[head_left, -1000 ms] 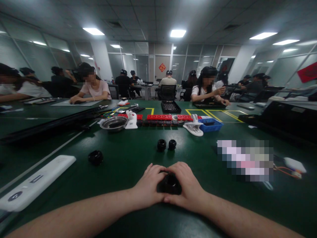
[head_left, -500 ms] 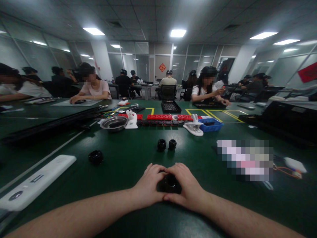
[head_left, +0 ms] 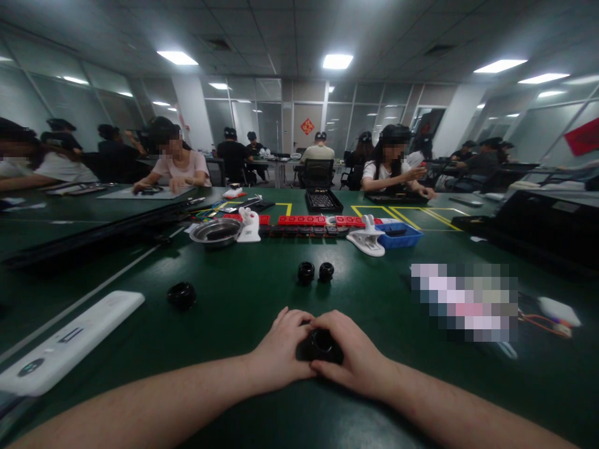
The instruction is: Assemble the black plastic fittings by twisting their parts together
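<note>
A glossy black rounded part with a round opening on top (head_left: 324, 344) sits low over the green table in front of me. My left hand (head_left: 276, 346) curves around its left side, and my right hand (head_left: 360, 352) is wrapped around its right side. The fingertips and thumbs of both hands meet or overlap around it, hiding much of its outline. Beyond my hands stand two similar black hollow parts, one on the left (head_left: 306, 272) and a smaller one on the right (head_left: 326, 271). Another wider black part (head_left: 181, 295) lies farther left.
Behind are a metal bowl (head_left: 216, 232), white clamps (head_left: 367, 238), a red-and-black row of blocks (head_left: 302, 221) and a blue bin (head_left: 400, 237). A long white device (head_left: 88, 333) lies left; a pixelated item (head_left: 463, 302) lies right. Co-workers sit across the table.
My right thumb and fingers have shifted slightly around the black part. Across the table at left, a co-worker's hands have moved on the grey mat.
</note>
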`<state>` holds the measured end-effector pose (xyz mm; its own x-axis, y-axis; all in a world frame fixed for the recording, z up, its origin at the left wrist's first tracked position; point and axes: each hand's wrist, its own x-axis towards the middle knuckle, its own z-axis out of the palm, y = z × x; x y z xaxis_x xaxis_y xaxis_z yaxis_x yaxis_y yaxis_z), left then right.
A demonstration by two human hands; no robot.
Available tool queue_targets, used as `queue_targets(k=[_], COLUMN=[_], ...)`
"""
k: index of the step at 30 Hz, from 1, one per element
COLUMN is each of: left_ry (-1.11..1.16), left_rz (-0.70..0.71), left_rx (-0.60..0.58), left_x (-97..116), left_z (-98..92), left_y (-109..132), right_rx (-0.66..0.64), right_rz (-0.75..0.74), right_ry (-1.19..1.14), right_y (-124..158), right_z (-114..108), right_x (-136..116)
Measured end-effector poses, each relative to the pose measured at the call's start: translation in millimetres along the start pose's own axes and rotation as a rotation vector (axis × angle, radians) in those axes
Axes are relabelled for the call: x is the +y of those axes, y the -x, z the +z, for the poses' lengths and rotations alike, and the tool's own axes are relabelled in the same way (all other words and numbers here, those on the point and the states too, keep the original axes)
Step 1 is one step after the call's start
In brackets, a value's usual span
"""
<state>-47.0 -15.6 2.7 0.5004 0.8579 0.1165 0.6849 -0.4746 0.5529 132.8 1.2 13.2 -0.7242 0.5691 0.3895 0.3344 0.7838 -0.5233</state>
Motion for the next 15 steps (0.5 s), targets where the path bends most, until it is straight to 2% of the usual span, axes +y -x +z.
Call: queue_targets(k=[4, 7, 11, 15], left_ry=[-0.002, 0.003, 0.007, 0.005], left_rz=[0.005, 0.008, 0.001, -0.004], left_rx=[0.004, -0.003, 0.003, 0.015], left_x=[-2.4, -4.4, -3.4, -1.3], left_z=[2.2, 3.6, 3.5, 2.2], left_y=[-0.3, -1.0, -1.6, -1.3], right_rx=[0.046, 0.103, 0.106, 0.078], right_rz=[-0.126, -0.069, 0.014, -0.110], right_ry=[-0.058, 0.014, 0.060, -0.033], right_y=[0.5, 1.1, 1.4, 2.4], right_z=[-1.7, -0.3, 1.6, -0.3], right_x=[-2.8, -0.3, 3.4, 0.8])
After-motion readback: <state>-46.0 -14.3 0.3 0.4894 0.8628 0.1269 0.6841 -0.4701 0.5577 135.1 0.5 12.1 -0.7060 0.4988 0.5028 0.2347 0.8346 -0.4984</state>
